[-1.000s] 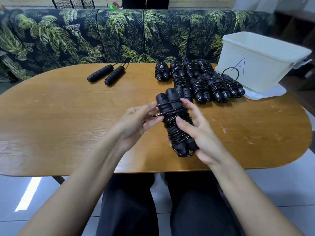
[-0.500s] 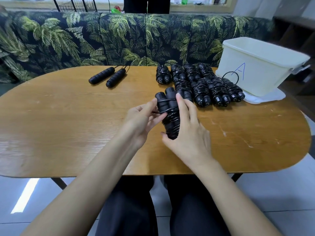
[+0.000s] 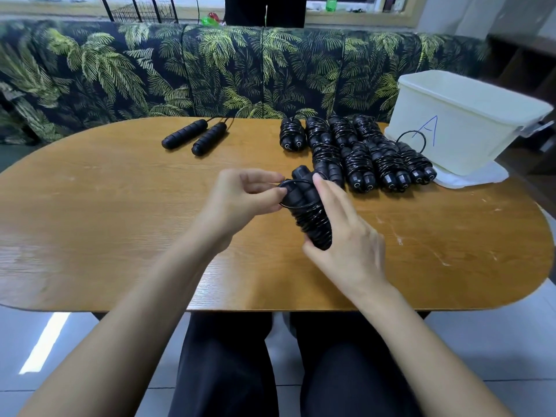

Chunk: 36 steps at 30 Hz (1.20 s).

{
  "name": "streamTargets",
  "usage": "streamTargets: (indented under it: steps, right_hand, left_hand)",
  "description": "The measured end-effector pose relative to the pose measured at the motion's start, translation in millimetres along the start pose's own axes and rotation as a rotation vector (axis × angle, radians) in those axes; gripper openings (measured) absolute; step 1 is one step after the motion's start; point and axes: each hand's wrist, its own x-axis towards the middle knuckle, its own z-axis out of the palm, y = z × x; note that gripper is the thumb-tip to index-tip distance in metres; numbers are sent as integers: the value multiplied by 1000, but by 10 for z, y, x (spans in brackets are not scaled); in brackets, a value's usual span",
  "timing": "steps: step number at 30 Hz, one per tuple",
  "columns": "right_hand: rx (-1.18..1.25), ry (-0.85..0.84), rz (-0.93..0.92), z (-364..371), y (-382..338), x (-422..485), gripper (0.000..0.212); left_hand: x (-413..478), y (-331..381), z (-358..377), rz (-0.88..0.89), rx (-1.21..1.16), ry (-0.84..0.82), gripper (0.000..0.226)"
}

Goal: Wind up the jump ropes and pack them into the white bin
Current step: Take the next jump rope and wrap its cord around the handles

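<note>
My right hand [image 3: 346, 236] is wrapped around the lower half of a wound jump rope [image 3: 310, 212], palm and fingers closed on a bundle of two black ribbed handles laid side by side with thin glossy black cord coiled tightly round them; the bundle tilts up and away from me above the table [image 3: 120, 236]. My left hand [image 3: 240, 200] pinches the last free loop of cord [image 3: 288, 185] between thumb and fingertips, right at the handles' upper end. The table is an oval of orange-brown wood grain, matte, with pale scratches on its right side. Beyond my hands lie the finished bundles [image 3: 358, 152], eight as far as I can count, in two close rows, each of the same cylindrical make, shiny cord over ridged grips, round end caps facing me; a stray loop stands up from the rightmost one. To the far left of them rests an unwound pair of handles [image 3: 195, 136], parallel and just beside each other, their cords running off the far edge. The white bin [image 3: 457, 121] stands at the table's right end on a flat white lid [image 3: 475, 176], smooth plastic, rectangular with rounded corners, a blue letter A drawn on its near wall. Behind the table runs a sofa [image 3: 150, 70] in dark fabric printed with palm leaves.
</note>
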Motion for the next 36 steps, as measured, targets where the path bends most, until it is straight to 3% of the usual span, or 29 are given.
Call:
streamTargets:
  steps: [6, 10, 15, 29, 36]
  right_hand:
    - [-146, 27, 32, 150, 8, -9, 94]
    - [-98, 51, 29, 199, 53, -7, 91]
    - [-84, 73, -2, 132, 80, 9, 91]
    - [87, 185, -169, 65, 175, -5, 80]
    - [224, 98, -242, -25, 253, 14, 81]
  left_hand:
    - [69, -118, 111, -55, 108, 129, 23]
    - [67, -156, 161, -65, 76, 140, 24]
    - [57, -160, 158, 63, 124, 132, 17]
    - [57, -31, -3, -54, -87, 6, 17]
    - [75, -54, -133, -184, -146, -170, 18]
